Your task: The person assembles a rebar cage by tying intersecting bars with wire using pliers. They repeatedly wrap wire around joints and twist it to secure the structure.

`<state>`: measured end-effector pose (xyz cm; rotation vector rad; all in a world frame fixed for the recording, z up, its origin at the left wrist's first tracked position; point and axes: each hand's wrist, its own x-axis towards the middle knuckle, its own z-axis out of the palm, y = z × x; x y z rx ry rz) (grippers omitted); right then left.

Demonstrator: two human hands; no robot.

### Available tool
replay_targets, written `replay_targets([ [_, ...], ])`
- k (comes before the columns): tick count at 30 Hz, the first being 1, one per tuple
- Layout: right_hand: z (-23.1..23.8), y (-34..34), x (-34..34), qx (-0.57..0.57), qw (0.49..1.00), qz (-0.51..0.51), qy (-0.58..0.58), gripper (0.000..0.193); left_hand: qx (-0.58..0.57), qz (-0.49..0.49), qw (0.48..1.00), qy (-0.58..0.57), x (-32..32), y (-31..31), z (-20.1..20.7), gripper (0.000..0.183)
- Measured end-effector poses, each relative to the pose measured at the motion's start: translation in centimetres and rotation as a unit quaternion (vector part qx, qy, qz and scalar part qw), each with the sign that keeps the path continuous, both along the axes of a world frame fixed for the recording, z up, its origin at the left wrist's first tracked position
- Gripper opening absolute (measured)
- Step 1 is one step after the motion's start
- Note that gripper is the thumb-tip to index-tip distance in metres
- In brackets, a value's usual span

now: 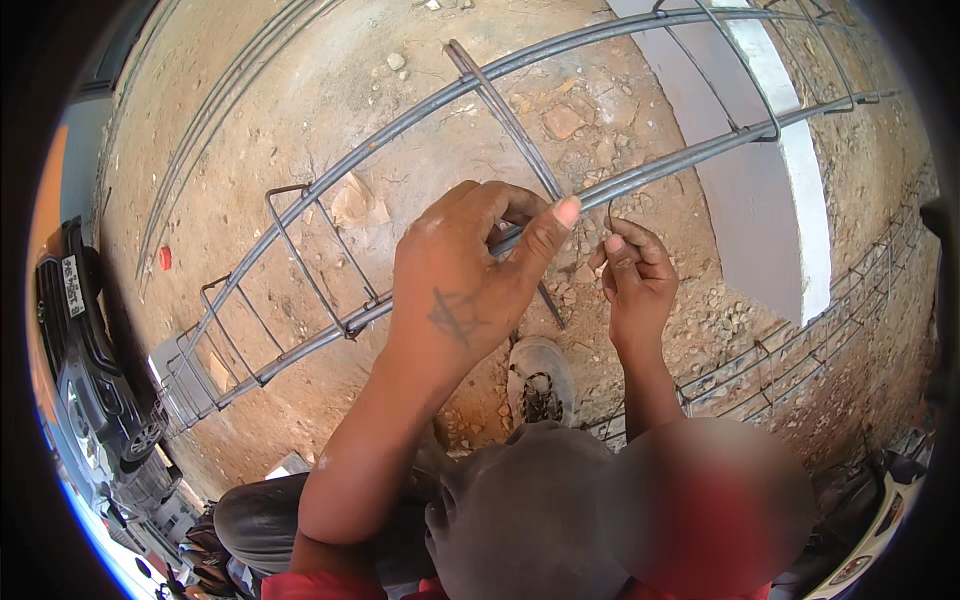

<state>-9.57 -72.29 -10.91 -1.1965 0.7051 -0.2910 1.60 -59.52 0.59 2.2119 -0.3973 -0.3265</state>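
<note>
A long reinforcing-steel cage crosses in front of me, with two pairs of lengthwise bars (660,165) and rectangular stirrups (292,248). My left hand (450,265) is closed around the nearer pair of bars, its thumb lying along them by a crossing stirrup (510,120). Its fingertips are partly hidden behind the steel. Just right of it, below the bar, my right hand (640,280) pinches a thin tie wire (609,212) that rises to the bar. The wire's lower end is hidden in the fingers.
A grey and white concrete strip (740,190) passes under the cage. Another steel cage (770,365) lies at right; loose rods (215,100) lie far left. A dark car (90,350) stands at left. My shoe (540,380) is on the stony ground.
</note>
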Motion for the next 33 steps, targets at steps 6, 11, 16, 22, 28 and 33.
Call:
replay_targets([
  [6,-0.3,0.5,-0.8,-0.018,0.999,0.018,-0.031,0.02,0.036,-0.017,0.987,0.156,1.6,-0.3,-0.1,0.054],
  [11,1.0,0.8,0.5,-0.057,0.996,0.024,-0.058,0.019,0.054,0.0,0.98,0.19,1.6,-0.4,0.6,0.053],
  [16,2.1,-0.2,2.5,-0.056,0.99,0.061,-0.11,0.017,0.02,0.005,0.974,0.225,1.5,-0.5,0.7,0.052],
  [22,2.5,-0.1,3.6,0.049,0.974,0.076,-0.206,0.017,-0.04,0.057,0.989,0.133,0.3,-0.6,0.9,0.045],
  [28,2.7,0.7,3.8,0.044,0.972,0.056,-0.226,0.018,-0.081,0.12,0.947,0.287,2.0,-1.2,2.0,0.054],
  [33,2.8,0.8,3.7,0.009,0.992,0.058,-0.113,0.022,0.049,0.057,0.956,0.284,2.3,-2.3,3.2,0.049],
])
